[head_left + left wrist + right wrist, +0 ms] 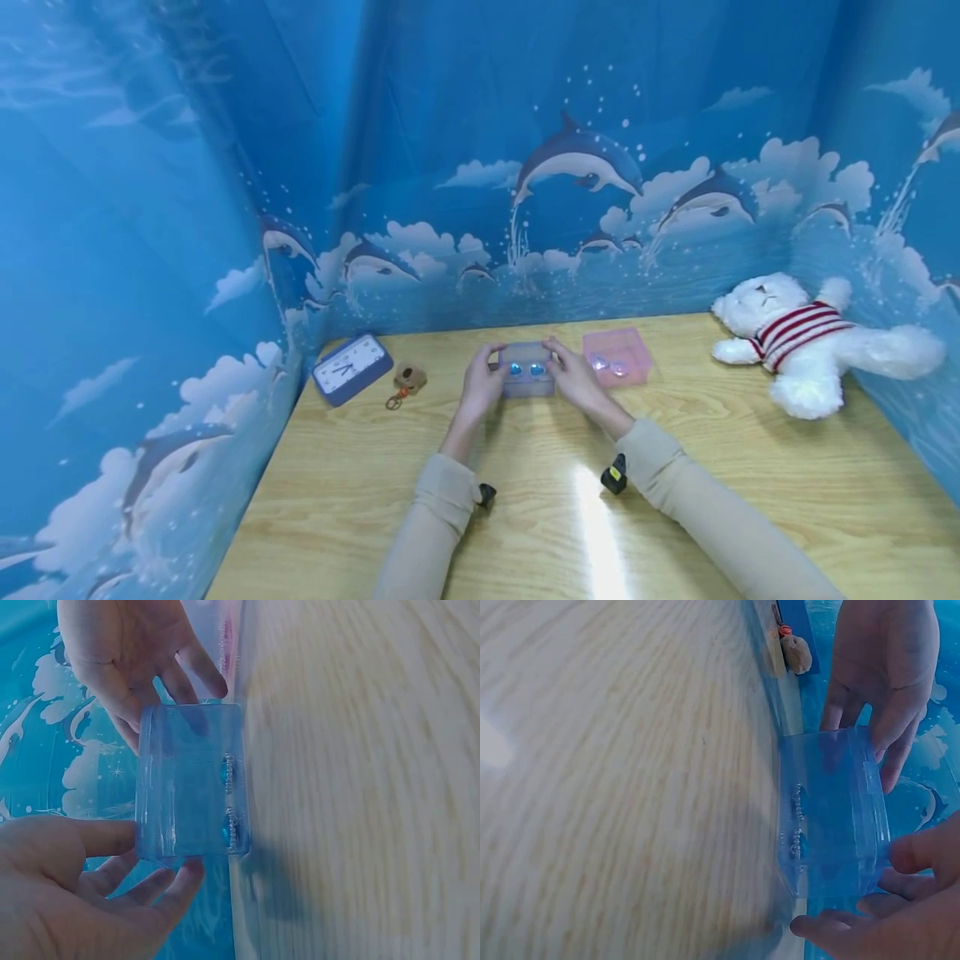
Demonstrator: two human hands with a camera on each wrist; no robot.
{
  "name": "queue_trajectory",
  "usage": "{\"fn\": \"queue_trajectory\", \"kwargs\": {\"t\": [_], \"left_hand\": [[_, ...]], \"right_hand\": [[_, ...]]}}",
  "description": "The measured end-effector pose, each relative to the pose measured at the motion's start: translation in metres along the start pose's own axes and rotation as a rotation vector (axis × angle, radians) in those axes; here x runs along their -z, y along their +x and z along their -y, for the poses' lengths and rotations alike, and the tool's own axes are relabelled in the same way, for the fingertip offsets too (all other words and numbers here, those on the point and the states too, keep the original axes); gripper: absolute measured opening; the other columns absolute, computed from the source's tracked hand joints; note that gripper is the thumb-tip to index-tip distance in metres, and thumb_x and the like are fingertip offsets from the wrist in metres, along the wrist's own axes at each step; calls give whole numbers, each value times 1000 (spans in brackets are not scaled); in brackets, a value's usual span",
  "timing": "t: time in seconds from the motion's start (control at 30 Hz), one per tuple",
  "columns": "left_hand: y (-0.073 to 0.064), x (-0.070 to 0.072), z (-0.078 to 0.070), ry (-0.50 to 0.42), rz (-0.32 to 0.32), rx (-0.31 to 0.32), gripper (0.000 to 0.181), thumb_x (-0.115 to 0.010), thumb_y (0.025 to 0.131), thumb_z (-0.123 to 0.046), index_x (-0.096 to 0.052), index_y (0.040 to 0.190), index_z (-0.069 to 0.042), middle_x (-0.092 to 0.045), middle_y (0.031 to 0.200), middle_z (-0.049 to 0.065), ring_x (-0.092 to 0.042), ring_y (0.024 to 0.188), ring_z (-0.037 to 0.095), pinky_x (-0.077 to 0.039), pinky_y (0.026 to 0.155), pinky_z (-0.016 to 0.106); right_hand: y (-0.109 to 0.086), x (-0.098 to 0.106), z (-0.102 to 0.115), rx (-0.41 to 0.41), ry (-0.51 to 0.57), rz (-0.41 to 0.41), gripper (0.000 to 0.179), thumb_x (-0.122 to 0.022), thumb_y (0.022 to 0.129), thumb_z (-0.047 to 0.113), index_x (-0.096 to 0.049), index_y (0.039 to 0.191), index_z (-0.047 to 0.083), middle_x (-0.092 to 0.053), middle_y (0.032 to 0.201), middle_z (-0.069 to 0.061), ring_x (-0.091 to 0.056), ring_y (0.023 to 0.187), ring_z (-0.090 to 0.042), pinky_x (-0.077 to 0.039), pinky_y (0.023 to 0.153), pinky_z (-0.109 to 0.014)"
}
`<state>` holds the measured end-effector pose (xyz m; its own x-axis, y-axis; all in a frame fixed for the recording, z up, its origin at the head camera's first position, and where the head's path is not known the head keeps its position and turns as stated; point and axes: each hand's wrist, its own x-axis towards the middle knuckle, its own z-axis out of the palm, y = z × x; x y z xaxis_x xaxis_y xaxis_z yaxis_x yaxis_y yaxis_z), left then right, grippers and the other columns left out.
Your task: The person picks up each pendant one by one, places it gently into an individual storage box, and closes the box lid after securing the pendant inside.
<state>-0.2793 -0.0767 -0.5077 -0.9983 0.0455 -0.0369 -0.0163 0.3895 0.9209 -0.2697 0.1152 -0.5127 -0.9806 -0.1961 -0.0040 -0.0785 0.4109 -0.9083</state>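
A translucent blue plastic box [528, 385] with two shiny blue heart-shaped pieces on its front is between my hands near the table's back edge. My left hand [484, 379] grips its left end; in the left wrist view the thumb is at the top edge and the fingers reach along the side of the box [191, 780]. On the opposite end my right hand [576, 375] grips it too, thumb at the upper edge in the right wrist view, where the box [829, 802] looks closed. Whether its base touches the table, I cannot tell.
Just right of my right hand lies a similar translucent pink box [628, 350]. To the left are a blue-framed clock [351, 369] and a small brown plush keychain [410, 379]. A white plush bear [806, 337] in a striped top lies at the right. Dolphin-printed curtains [450, 200] enclose the wooden table [360, 500].
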Motion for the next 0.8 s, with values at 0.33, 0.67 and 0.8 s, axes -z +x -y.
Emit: {"fn": "queue_trajectory", "kwargs": {"t": [0.33,0.67,0.8], "left_hand": [[-5,2,2,154,25,-111,45,-60,101,3,-59,144,-10,-52,151,21,-61,127,42,-58,108,51],[-7,2,5,238,-31,-132,44,-60,105,-8,-58,147,-17,-43,158,21,-56,135,42,-54,113,55],[-14,15,-7,351,-84,-197,44,-62,106,-19,-56,149,-16,-44,160,15,-52,144,37,-46,121,54]], "right_hand": [[-4,-4,-1,12,-34,7,56,-43,109,5,-32,164,4,-15,174,-25,-28,157,-49,-26,130,-58],[-5,-5,-6,112,-56,-20,62,-47,110,8,-23,167,6,-13,175,-24,-17,162,-45,-16,134,-60],[-17,9,5,146,-64,-45,65,-51,111,19,-21,168,10,-19,175,-20,-24,160,-46,-22,131,-64]]}}
